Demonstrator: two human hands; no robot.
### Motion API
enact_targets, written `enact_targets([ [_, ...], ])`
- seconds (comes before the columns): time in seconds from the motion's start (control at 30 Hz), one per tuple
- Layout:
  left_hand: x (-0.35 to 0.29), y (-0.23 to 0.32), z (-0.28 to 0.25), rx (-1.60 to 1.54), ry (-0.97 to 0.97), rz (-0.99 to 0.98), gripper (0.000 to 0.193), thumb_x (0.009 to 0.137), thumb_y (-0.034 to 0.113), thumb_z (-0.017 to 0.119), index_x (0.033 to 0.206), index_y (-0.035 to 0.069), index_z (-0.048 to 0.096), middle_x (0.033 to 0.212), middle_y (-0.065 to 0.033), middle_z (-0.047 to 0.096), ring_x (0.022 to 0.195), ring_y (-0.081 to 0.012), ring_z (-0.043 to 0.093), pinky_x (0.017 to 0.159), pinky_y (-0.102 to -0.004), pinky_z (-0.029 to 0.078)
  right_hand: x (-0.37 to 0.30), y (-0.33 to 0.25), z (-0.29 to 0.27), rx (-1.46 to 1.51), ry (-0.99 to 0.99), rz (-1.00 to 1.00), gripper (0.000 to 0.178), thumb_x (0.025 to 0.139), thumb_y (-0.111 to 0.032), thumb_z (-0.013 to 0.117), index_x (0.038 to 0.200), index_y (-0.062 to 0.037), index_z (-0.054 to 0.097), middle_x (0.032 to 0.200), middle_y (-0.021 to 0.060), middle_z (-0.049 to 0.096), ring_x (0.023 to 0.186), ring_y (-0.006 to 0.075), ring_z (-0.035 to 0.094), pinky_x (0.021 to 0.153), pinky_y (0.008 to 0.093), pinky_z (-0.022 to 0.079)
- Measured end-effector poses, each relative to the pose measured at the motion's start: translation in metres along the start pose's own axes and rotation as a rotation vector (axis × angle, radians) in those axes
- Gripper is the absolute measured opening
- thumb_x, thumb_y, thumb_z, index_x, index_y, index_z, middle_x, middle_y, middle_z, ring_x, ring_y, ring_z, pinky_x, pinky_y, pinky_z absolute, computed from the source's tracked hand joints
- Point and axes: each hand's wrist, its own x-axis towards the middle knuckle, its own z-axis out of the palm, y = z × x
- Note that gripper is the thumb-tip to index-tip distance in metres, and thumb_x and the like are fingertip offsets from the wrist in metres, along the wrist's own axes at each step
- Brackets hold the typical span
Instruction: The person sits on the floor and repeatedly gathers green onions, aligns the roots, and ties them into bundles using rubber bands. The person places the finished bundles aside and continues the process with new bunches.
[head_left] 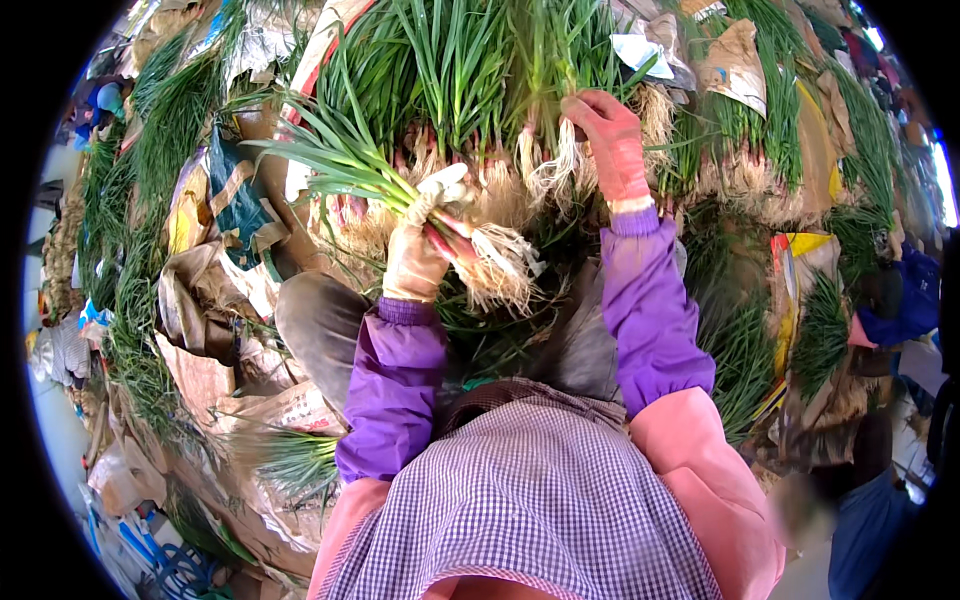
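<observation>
My left hand (416,255), in a pale glove, is closed around a small bunch of green garlic (365,180). Its leaves spread to the upper left; purplish stem bases and a shaggy clump of pale roots stick out to the lower right. My right hand (610,145), in an orange-red glove, is pinching a single green garlic stalk (568,80), with whitish roots hanging below the fingers. Some of its fingertips are turned from view. Both hands are in front of a dense pile of green garlic (440,70), its leaves pointing away and its roots toward me.
More bundles of greens (755,160) stand at the right. At the left lie crumpled brown sacks (200,300) and a long green heap (130,300). My bent knee (318,310) is below my left hand. Blue straps (150,545) are at the lower left; a blue-clad person (870,520) is at the lower right.
</observation>
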Motion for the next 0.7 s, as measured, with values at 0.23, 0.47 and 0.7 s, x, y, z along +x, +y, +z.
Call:
enact_targets([
  [0.23, 0.0, 0.024, 0.088, 0.519, 0.026, -0.183, 0.032, 0.094, 0.021, 0.056, 0.116, -0.002, 0.059, 0.086, -0.0056, 0.068, 0.06, -0.0141, 0.063, 0.048, -0.0228, 0.049, -0.094, -0.016, 0.01, -0.333, -0.014, -0.153, 0.014, 0.079, -0.017, 0.069, 0.083, -0.0033, 0.065, 0.069, 0.0082, 0.064, 0.063, 0.0163, 0.062, 0.061, 0.0289, 0.049],
  [0.47, -0.004, -0.012, 0.04, 0.277, 0.034, -0.193, 0.024, 0.092, 0.017, 0.058, 0.108, -0.001, 0.062, 0.072, -0.0098, 0.065, 0.052, -0.0185, 0.061, 0.046, -0.024, 0.048, -0.09, -0.003, -0.001, -0.495, -0.435, 0.189, 0.044, 0.089, -0.043, 0.059, 0.108, -0.0036, 0.064, 0.089, 0.0063, 0.065, 0.082, 0.0143, 0.06, 0.075, 0.029, 0.047],
  [0.7, -0.005, -0.015, 0.033, 0.203, -0.016, -0.248, 0.02, 0.091, 0.014, 0.058, 0.102, -0.002, 0.063, 0.081, -0.0128, 0.067, 0.061, -0.0233, 0.064, 0.058, -0.0319, 0.053, -0.058, 0.022, 0.055, 0.26, -0.483, 0.256, 0.051, 0.083, -0.033, 0.068, 0.118, 0.003, 0.059, 0.108, 0.0106, 0.063, 0.1, 0.018, 0.058, 0.088, 0.0271, 0.045],
])
